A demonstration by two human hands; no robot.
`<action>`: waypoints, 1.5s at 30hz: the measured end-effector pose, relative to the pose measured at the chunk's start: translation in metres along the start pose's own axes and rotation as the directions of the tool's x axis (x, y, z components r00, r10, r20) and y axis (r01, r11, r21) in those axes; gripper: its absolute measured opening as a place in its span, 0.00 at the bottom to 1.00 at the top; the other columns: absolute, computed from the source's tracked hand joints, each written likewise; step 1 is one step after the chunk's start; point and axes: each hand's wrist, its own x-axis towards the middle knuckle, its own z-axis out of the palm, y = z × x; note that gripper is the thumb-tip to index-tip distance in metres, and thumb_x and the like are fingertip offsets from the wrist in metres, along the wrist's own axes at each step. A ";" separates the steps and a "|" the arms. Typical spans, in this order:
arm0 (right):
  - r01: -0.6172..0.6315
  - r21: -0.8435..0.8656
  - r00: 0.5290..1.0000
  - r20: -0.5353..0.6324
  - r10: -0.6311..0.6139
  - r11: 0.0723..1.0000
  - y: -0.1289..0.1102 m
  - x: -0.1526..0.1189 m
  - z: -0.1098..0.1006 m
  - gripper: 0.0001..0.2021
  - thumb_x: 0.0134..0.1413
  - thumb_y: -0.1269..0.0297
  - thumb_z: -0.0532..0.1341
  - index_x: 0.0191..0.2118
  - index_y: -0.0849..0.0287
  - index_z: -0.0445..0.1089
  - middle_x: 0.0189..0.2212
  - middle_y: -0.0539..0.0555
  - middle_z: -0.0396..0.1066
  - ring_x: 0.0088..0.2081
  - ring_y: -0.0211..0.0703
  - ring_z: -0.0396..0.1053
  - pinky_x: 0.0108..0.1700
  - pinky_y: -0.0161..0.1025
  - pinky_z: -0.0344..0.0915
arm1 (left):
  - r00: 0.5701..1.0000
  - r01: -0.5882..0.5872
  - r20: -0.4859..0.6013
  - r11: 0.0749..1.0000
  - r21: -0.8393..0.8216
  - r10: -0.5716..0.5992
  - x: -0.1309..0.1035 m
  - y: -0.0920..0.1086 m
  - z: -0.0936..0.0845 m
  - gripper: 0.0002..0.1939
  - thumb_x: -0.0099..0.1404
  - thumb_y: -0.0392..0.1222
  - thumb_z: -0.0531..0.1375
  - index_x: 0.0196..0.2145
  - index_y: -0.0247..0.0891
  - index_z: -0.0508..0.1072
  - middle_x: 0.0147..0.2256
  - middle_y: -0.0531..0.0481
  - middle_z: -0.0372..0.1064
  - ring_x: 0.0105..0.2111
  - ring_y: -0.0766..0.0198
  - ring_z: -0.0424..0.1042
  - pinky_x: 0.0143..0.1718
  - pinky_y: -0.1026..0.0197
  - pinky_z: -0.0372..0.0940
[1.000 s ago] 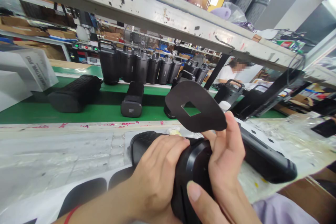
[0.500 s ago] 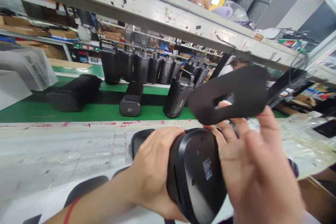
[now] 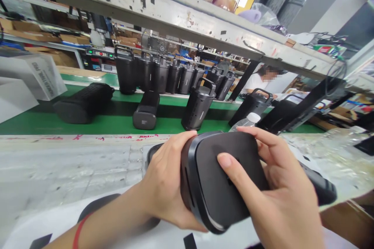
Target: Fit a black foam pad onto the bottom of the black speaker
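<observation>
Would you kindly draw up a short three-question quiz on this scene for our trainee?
1. Which rests its thumb on the black pad, the left hand or the right hand?
2. True or false: the left hand holds nothing.
3. Fill in the colour: beyond the right hand, the bottle cap is ____.

Key:
1. The right hand.
2. False; the left hand grips the device.
3. White.
</observation>
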 end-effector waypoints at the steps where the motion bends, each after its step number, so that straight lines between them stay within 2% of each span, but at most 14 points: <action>1: -0.025 0.002 1.000 0.000 0.025 1.000 -0.001 0.000 0.001 0.21 0.52 0.47 0.69 0.50 0.42 0.69 0.42 0.48 0.74 0.37 0.39 0.74 0.35 0.30 0.73 | 1.000 -0.002 0.000 1.000 0.002 0.002 0.000 0.000 0.000 0.59 0.51 0.71 0.62 0.66 0.27 0.47 0.53 0.27 0.64 0.48 0.35 0.76 0.44 0.41 0.76; 3: -0.062 0.032 0.998 -0.004 0.062 0.998 -0.004 0.000 0.002 0.23 0.52 0.44 0.68 0.51 0.45 0.69 0.43 0.51 0.74 0.39 0.44 0.74 0.37 0.37 0.74 | 1.000 -0.007 -0.001 1.000 0.003 0.007 0.000 0.001 0.000 0.58 0.52 0.72 0.61 0.65 0.27 0.48 0.52 0.27 0.64 0.48 0.36 0.76 0.45 0.41 0.76; 5: -0.024 0.066 1.000 -0.004 0.024 0.998 -0.005 0.001 0.002 0.26 0.50 0.42 0.68 0.51 0.49 0.69 0.42 0.54 0.73 0.40 0.49 0.73 0.39 0.42 0.74 | 1.000 -0.013 -0.005 1.000 0.003 0.013 0.001 0.001 0.000 0.57 0.53 0.72 0.60 0.65 0.27 0.49 0.51 0.28 0.65 0.47 0.37 0.77 0.45 0.42 0.77; 8: 0.010 0.056 1.000 -0.002 -0.010 0.998 -0.003 0.003 0.000 0.28 0.48 0.41 0.68 0.51 0.50 0.70 0.41 0.56 0.73 0.43 0.52 0.73 0.41 0.44 0.75 | 1.000 -0.014 -0.011 1.000 0.004 0.014 0.002 0.001 0.001 0.54 0.57 0.72 0.56 0.64 0.26 0.48 0.51 0.29 0.65 0.47 0.38 0.77 0.43 0.44 0.78; 14: 0.006 -0.014 1.000 0.025 -0.006 1.000 0.001 0.006 -0.003 0.26 0.50 0.44 0.68 0.52 0.51 0.70 0.42 0.56 0.74 0.41 0.50 0.75 0.38 0.40 0.76 | 1.000 0.003 -0.005 1.000 -0.004 -0.003 0.003 0.001 0.000 0.53 0.57 0.72 0.55 0.64 0.26 0.49 0.51 0.29 0.65 0.47 0.38 0.77 0.44 0.44 0.78; 19: 0.050 -0.062 0.995 0.085 -0.044 0.997 0.003 0.004 -0.005 0.20 0.55 0.49 0.68 0.52 0.45 0.69 0.41 0.49 0.76 0.36 0.37 0.76 0.32 0.23 0.73 | 0.999 0.039 -0.003 0.999 -0.031 -0.039 0.001 0.002 0.000 0.60 0.48 0.72 0.63 0.66 0.31 0.47 0.53 0.30 0.65 0.47 0.37 0.76 0.46 0.41 0.76; 21: 0.072 -0.079 0.994 0.082 -0.065 0.994 0.004 0.003 -0.005 0.19 0.55 0.49 0.68 0.51 0.43 0.69 0.41 0.47 0.76 0.36 0.35 0.76 0.32 0.20 0.71 | 0.999 0.051 -0.004 0.998 -0.038 -0.052 0.001 0.003 0.001 0.61 0.47 0.72 0.64 0.66 0.33 0.47 0.53 0.31 0.65 0.47 0.37 0.76 0.46 0.40 0.76; 26: 0.081 -0.102 0.995 0.059 -0.075 0.991 0.005 0.002 -0.003 0.21 0.56 0.48 0.67 0.53 0.45 0.68 0.41 0.49 0.76 0.34 0.37 0.76 0.32 0.25 0.73 | 0.998 0.066 0.001 0.997 -0.045 -0.066 0.001 0.003 0.001 0.60 0.48 0.72 0.63 0.66 0.33 0.46 0.54 0.32 0.65 0.49 0.38 0.76 0.47 0.41 0.76; 31: 0.143 -0.133 0.989 0.062 -0.135 0.981 0.003 0.002 -0.003 0.21 0.57 0.50 0.67 0.53 0.46 0.67 0.44 0.49 0.75 0.40 0.38 0.76 0.34 0.24 0.73 | 0.998 0.069 0.012 0.995 -0.078 -0.068 -0.001 0.002 0.002 0.60 0.49 0.72 0.63 0.67 0.34 0.46 0.55 0.33 0.65 0.50 0.40 0.75 0.49 0.42 0.75; 36: 0.135 -0.117 0.990 0.048 -0.130 0.984 0.001 0.001 -0.002 0.22 0.56 0.52 0.68 0.54 0.48 0.67 0.44 0.53 0.74 0.38 0.43 0.76 0.33 0.32 0.75 | 0.996 0.083 -0.036 0.994 -0.076 -0.086 -0.001 0.002 0.004 0.63 0.44 0.73 0.64 0.67 0.35 0.47 0.54 0.33 0.65 0.49 0.38 0.75 0.47 0.41 0.75; 42: 0.153 -0.170 0.988 0.028 -0.151 0.973 0.005 -0.002 0.000 0.24 0.54 0.45 0.67 0.54 0.44 0.65 0.45 0.49 0.73 0.40 0.39 0.75 0.37 0.28 0.75 | 0.998 0.061 0.006 0.997 -0.051 -0.061 0.001 0.001 0.001 0.59 0.50 0.73 0.61 0.67 0.34 0.46 0.55 0.32 0.64 0.48 0.39 0.76 0.44 0.44 0.76; 45: 0.166 -0.222 0.986 0.031 -0.163 0.961 0.004 -0.003 0.001 0.27 0.53 0.43 0.67 0.55 0.44 0.64 0.46 0.49 0.73 0.41 0.40 0.74 0.39 0.30 0.75 | 0.997 0.072 -0.038 0.996 -0.055 -0.074 -0.001 0.001 0.003 0.58 0.51 0.73 0.60 0.67 0.33 0.48 0.54 0.33 0.65 0.48 0.41 0.76 0.45 0.44 0.76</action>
